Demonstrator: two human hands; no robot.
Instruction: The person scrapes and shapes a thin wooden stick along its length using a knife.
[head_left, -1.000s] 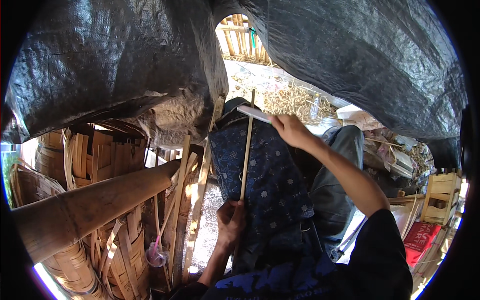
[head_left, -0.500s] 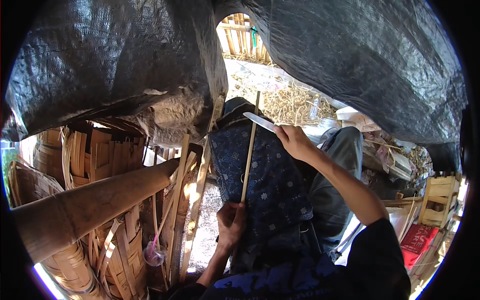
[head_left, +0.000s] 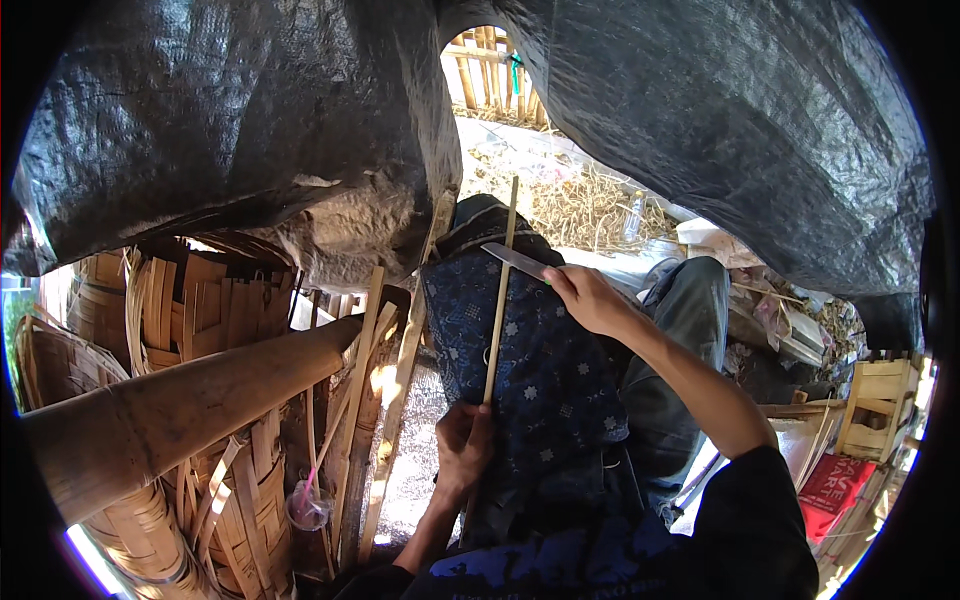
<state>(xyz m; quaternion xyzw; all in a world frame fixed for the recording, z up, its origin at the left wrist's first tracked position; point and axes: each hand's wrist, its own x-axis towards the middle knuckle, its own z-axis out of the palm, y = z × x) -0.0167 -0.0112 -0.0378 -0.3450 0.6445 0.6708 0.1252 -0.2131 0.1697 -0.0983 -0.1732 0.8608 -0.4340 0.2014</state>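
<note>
My left hand (head_left: 464, 440) grips the near end of a thin bamboo strip (head_left: 500, 310), which points away from me above my lap. In my right hand (head_left: 590, 297) is a knife (head_left: 515, 262). Its pale blade lies across the strip towards the far end, angled up to the left; whether the edge bites into the bamboo I cannot tell. The knife's handle is mostly hidden by my fingers. A dark blue patterned cloth (head_left: 540, 370) covers my left leg beneath the strip.
A thick bamboo pole (head_left: 190, 400) juts in from the left over woven bamboo baskets (head_left: 240, 490). Upright bamboo slats (head_left: 392, 420) stand beside my left hand, near a plastic cup (head_left: 308, 508). Dark tarpaulin (head_left: 740, 130) hangs ahead. A wooden crate (head_left: 876, 405) and a red bag (head_left: 832, 492) are at right.
My right hand and the knife have shifted slightly down, towards me, along the strip, and the blade has tilted. My left hand keeps its hold in nearly the same place.
</note>
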